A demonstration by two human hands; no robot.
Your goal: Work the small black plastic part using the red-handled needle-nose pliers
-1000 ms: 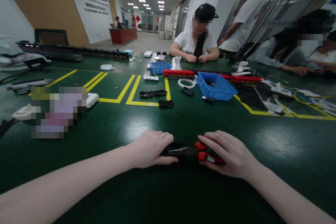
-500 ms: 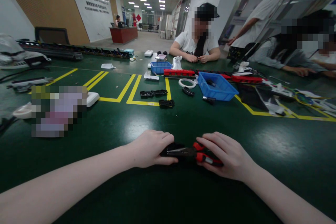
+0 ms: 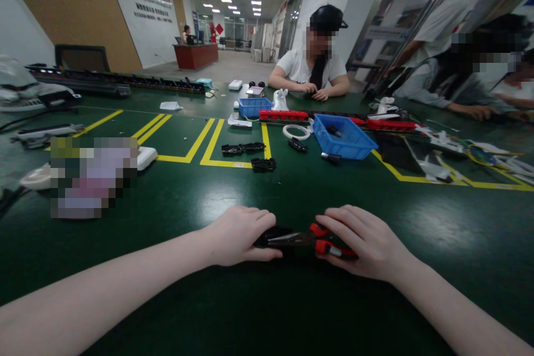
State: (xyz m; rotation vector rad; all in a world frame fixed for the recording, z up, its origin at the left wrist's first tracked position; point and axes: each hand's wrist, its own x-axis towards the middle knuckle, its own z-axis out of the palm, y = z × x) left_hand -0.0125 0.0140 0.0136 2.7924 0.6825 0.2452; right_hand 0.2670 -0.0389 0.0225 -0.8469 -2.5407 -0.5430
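Note:
My left hand (image 3: 237, 235) is closed over a small black part (image 3: 273, 233) on the green table (image 3: 250, 194). My right hand (image 3: 362, 242) is wrapped round the red handles of a pair of long-nose pliers (image 3: 311, 240). The pliers' metal jaws point left and meet the black part between my hands. Both hands rest on the table near its front edge.
Further back lie black parts (image 3: 244, 149), (image 3: 263, 164), a white ring (image 3: 296, 132), two blue bins (image 3: 342, 137), (image 3: 255, 107), red strips (image 3: 283, 115) and yellow floor-style lines. A blurred patch (image 3: 94, 175) sits at left. Other people sit across the table and at right.
My hands stay almost still on the black part and pliers. A standing person at the upper right has shifted further right.

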